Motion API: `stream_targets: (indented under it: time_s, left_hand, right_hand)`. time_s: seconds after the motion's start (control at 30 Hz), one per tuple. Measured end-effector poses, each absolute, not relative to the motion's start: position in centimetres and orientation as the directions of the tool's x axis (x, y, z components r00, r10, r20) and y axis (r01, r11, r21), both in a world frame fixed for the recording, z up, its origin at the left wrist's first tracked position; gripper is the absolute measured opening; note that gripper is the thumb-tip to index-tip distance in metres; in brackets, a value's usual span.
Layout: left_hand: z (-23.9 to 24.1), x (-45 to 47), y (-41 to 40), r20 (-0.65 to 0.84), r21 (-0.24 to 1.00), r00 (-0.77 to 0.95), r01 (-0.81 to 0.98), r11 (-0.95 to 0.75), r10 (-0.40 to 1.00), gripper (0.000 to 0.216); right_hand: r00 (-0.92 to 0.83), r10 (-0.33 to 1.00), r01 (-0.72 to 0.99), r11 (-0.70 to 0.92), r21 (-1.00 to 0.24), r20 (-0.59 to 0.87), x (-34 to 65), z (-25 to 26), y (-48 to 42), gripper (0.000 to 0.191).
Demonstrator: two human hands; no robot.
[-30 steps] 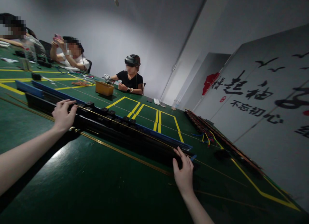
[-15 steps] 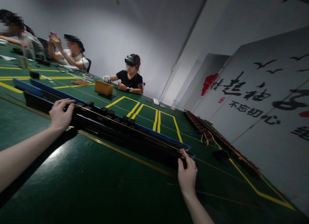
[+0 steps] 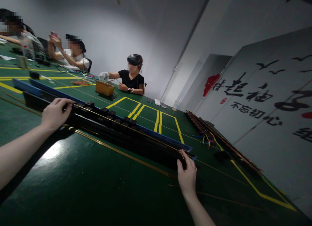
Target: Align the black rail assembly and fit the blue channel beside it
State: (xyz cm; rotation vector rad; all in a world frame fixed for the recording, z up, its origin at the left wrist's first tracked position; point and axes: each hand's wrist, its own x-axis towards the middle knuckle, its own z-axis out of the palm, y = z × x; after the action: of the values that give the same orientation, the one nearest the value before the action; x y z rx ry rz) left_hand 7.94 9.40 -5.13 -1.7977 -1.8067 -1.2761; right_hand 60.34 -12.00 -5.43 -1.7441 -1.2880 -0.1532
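Observation:
A thin brass-coloured rod point(image 3: 102, 115) runs lengthwise along a long black rail point(image 3: 117, 131) on the table. My left hand point(image 3: 55, 115) pinches the rod near its left part, thumb and forefinger closed together. At the rail's right end, my right hand point(image 3: 187, 175) has its thumb apart from its fingers. Its fingertips touch or nearly touch the rod's right end; contact is hard to make out. Several small black blocks point(image 3: 112, 114) sit along the rail, and a blue strip point(image 3: 156, 131) lines its far side.
More thin brass rods point(image 3: 117, 149) lie on the green table point(image 3: 104, 193) in front of the rail. A yellow-brown box point(image 3: 104, 88) stands before a co-worker point(image 3: 131, 75) across the table. Long copper-coloured strips point(image 3: 219, 138) with coloured wires point(image 3: 207, 140) lie at right.
My left hand has slid a little to the left along the rod. My right hand has shifted slightly left too. The co-worker's gloved hand has moved left and up.

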Motion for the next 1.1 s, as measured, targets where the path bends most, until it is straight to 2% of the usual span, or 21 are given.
stream_targets:
  time_s: [0.2,0.37,0.63,0.83,0.9,1.0,1.1]
  left_hand:
    - [-5.0,8.1,9.0,0.726,0.38,-0.201,0.914,-0.14,0.658,0.038]
    - [-5.2,8.1,9.2,0.734,0.419,-0.209,0.889,-0.188,0.646,0.04]
    - [-6.0,8.0,9.9,0.798,0.427,-0.192,0.849,-0.311,0.571,0.043]
    - [-6.2,7.9,10.3,0.787,0.453,-0.206,0.833,-0.318,0.581,0.047]
    - [-6.1,7.9,10.2,0.797,0.414,-0.178,0.857,-0.308,0.577,0.046]
    - [-5.8,8.9,9.6,0.837,0.288,-0.075,0.903,-0.319,0.542,0.042]
    - [-5.5,11.2,8.8,0.833,0.116,0.189,0.859,-0.498,0.52,0.04]
  right_hand:
    - [0.441,0.7,0.804,-0.029,-0.595,0.562,60.5,-5.4,-12.0,0.052]
    - [0.401,0.692,0.846,-0.028,-0.533,0.6,60.5,-5.8,-11.8,0.055]
    - [0.179,0.76,0.94,0.057,-0.338,0.625,60.0,-6.3,-11.9,0.055]
    - [0.093,0.801,0.972,0.056,-0.229,0.591,60.0,-6.1,-12.0,0.058]
    - [0.064,0.82,0.976,0.067,-0.206,0.569,60.1,-5.8,-12.0,0.06]
    - [0.048,0.836,0.98,0.066,-0.187,0.547,60.1,-5.5,-12.1,0.06]
    - [0.055,0.837,0.981,0.055,-0.185,0.545,60.0,-5.5,-12.0,0.059]
